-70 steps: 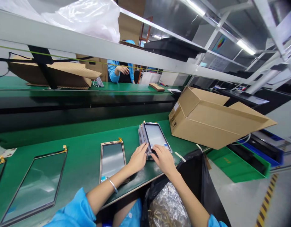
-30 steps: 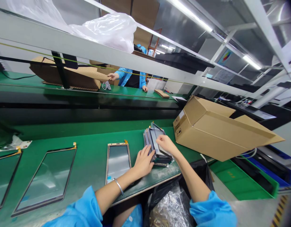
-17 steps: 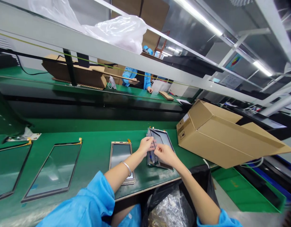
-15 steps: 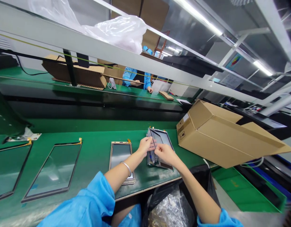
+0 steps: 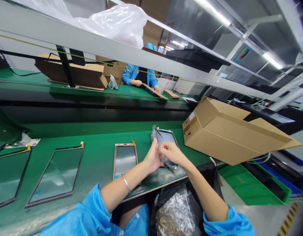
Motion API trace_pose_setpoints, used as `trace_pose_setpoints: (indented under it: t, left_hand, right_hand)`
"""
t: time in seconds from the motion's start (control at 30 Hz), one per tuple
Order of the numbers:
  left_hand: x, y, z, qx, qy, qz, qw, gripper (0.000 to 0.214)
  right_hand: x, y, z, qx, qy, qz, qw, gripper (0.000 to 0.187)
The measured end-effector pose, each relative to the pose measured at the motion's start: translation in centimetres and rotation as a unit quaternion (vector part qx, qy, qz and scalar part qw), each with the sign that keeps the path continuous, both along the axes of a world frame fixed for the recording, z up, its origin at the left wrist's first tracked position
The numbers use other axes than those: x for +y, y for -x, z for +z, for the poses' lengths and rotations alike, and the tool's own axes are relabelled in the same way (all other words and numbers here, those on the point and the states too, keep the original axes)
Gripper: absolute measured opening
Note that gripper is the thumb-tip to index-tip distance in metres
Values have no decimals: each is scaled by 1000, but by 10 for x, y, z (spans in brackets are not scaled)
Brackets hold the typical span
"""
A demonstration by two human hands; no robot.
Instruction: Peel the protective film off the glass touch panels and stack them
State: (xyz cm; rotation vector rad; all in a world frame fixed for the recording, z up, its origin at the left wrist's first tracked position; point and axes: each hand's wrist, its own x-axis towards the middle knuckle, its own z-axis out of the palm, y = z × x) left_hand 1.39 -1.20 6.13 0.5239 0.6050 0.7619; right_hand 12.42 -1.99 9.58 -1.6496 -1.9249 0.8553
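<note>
My left hand (image 5: 152,158) is closed around the lower left side of a thin glass touch panel (image 5: 157,133), which is tilted up nearly edge-on to me. My right hand (image 5: 173,152) pinches close to the panel's edge; whether its fingertips hold the edge or a thin film is hidden. Behind both hands, a stack of screen panels (image 5: 171,135) lies on the green bench. Left of my wrist lies a framed screen panel (image 5: 126,159) with an orange flex tab on top. Two dark-framed glass panels lie farther left, the nearer glass panel (image 5: 58,173) lying flat.
A large open cardboard box (image 5: 230,134) stands to the right. Below the bench edge, a black bag (image 5: 210,180) holds crumpled clear film (image 5: 178,209). A co-worker (image 5: 139,77) handles a cardboard piece across the bench. A white shelf rail (image 5: 117,49) crosses above.
The panel in my left hand has tipped more upright and edge-on. My left hand has moved lower and closer to me. The co-worker's cardboard has swung downward to the right.
</note>
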Motion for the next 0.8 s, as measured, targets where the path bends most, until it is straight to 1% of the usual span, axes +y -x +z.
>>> trace_pose_setpoints:
  t: [0.07,0.1,0.17,0.23,0.3,0.4,0.5,0.6,0.7,0.8]
  left_hand:
    - [-13,15,8,-21,34,-3,999,71]
    - [-17,25,12,-26,50,6,998,73]
    - [-23,46,19,-46,72,27,996,75]
    - [-26,65,24,-86,93,50,991,74]
    - [-30,79,28,-129,113,72,983,72]
    - [-36,90,31,-152,124,97,976,72]
    - [-42,93,32,-153,123,111,974,72]
    - [-45,95,33,-146,116,130,974,71]
    - [-46,97,32,-135,110,157,972,69]
    - [-47,97,32,-119,108,184,970,69]
  right_hand:
    - [-11,15,3,14,-3,38,999,16]
    - [-19,23,5,12,-18,68,997,13]
    - [-37,35,12,-17,-77,146,986,5]
    - [-53,43,18,-58,-156,213,963,17]
    - [-63,49,21,-87,-218,242,942,25]
    - [-68,56,19,-104,-267,247,926,20]
    - [-68,62,16,-115,-279,246,921,14]
    - [-70,67,15,-133,-307,244,910,14]
    - [-74,72,16,-160,-356,240,889,16]
    - [-78,76,15,-205,-410,234,858,18]
